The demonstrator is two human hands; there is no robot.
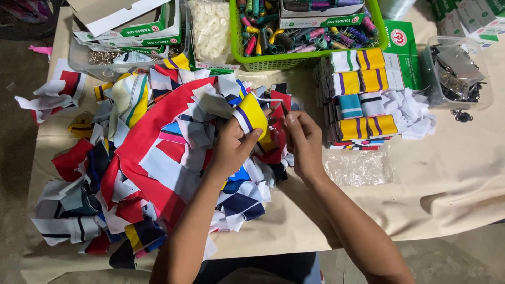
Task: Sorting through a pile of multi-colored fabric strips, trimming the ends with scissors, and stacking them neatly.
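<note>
Pinching a yellow cuff with a purple and white stripe, the left hand clamps it above the scrap pile, near the tabletop's middle. The right hand sits just beside, fingers closed on a thin white strip at the cuff's top edge. Folded cuffs stack to the right, a green basket lies behind. Bare cloth stretches right of the hands toward the near edge; scraps crowd the left.
</note>
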